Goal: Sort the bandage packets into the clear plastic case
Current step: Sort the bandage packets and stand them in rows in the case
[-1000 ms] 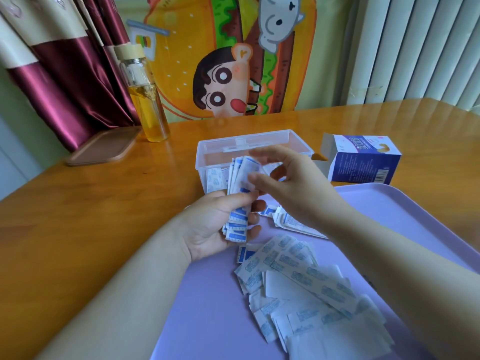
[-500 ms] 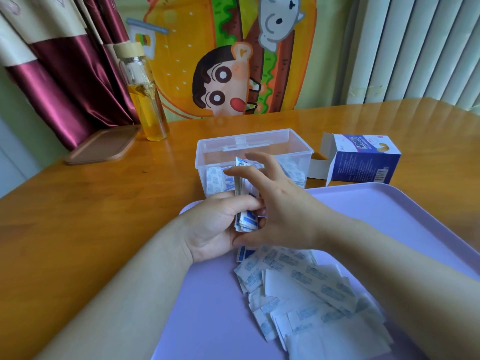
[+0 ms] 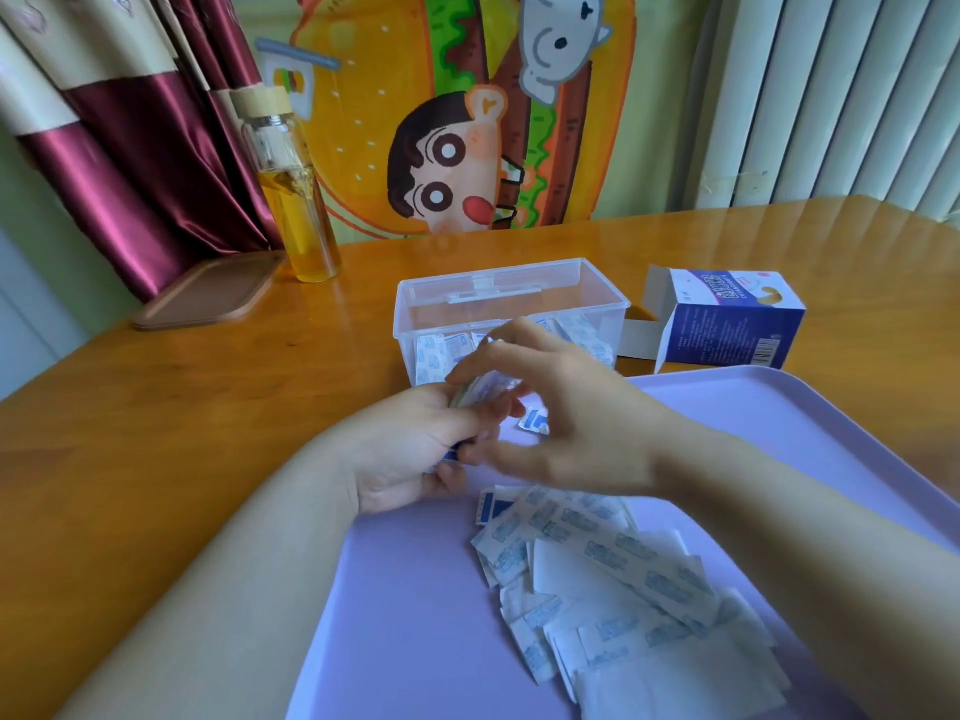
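- Wooden tabletop (image 3: 208,407) w/ tray (image 3: 779,407) of loose bandage packets (image 3: 597,553).
- Left hand (image 3: 410,449) grips packet stack (image 3: 485,389) nr clear plastic case (image 3: 509,298); right hand (image 3: 566,407) over it, grip unclear.
- We judge risk: slack hold, stack spills.

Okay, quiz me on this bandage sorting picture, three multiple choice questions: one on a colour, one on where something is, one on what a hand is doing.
1. What colour is the tray?
A. Green. B. Red. C. Lilac.

2. Where is the blue carton?
A. On the table, right of the clear plastic case. B. In the tray. C. Inside the case.

3. What is the left hand doing?
A. Lying flat on the table. B. Gripping a stack of packets. C. Lifting the carton.

Answers:
1 C: its rim and floor are lilac.
2 A: it lies on the wood beside the case's right wall.
3 B: its fingers curl round the stack.
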`<state>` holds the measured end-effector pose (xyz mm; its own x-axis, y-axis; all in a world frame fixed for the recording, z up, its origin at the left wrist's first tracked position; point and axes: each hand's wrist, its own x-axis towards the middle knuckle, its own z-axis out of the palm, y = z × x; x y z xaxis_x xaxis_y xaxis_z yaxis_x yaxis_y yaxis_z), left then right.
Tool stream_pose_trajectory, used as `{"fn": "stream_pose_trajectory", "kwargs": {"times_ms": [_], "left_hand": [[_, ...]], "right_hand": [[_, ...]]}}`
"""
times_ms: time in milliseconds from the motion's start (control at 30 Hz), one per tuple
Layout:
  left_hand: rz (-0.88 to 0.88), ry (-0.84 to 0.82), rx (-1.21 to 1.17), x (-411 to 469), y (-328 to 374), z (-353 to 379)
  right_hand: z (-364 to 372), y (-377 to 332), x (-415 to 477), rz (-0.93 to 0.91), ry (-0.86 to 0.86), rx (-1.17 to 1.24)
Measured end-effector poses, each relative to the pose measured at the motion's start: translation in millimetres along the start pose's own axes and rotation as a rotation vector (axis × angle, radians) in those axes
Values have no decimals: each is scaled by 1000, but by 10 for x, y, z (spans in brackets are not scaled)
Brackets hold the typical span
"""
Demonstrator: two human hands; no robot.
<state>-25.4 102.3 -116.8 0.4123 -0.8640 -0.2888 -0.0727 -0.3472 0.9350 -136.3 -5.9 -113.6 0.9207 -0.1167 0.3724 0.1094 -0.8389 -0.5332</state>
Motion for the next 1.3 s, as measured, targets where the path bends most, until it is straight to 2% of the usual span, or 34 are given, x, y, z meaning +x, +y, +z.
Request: {"fn": "stream_pose_trajectory", "kwargs": {"times_ms": [167, 267, 400, 567, 733, 800, 867, 967, 1067, 1133, 1300], "left_hand": [[46, -92, 52, -19, -29, -92], [88, -67, 58, 18, -62, -74], [267, 111, 194, 5, -8, -80], [557, 335, 448, -29, 20, -100], [720, 398, 395, -74, 141, -138], [780, 468, 387, -49, 253, -159], [820, 570, 413, -12, 400, -171], [769, 681, 424, 87, 635, -224], [652, 666, 452, 259, 736, -299], [554, 619, 475, 366, 750, -332], [317, 529, 906, 589, 711, -498]], "right_hand": [[-209, 66, 32, 101, 50, 29], [-209, 79, 41, 129, 92, 38], [-205, 97, 57, 142, 301, 22], [-190, 71, 72, 160, 481, 171], [-273, -108, 199, 57, 529, 252], [-371, -191, 323, 26, 522, 288], [-480, -241, 473, 20, 493, 448], [-596, -220, 732, 145, 416, 813], [-588, -85, 975, 294, 339, 931], [-572, 23, 1084, 382, 314, 892], [-552, 345, 1293, 609, 129, 505]]}}
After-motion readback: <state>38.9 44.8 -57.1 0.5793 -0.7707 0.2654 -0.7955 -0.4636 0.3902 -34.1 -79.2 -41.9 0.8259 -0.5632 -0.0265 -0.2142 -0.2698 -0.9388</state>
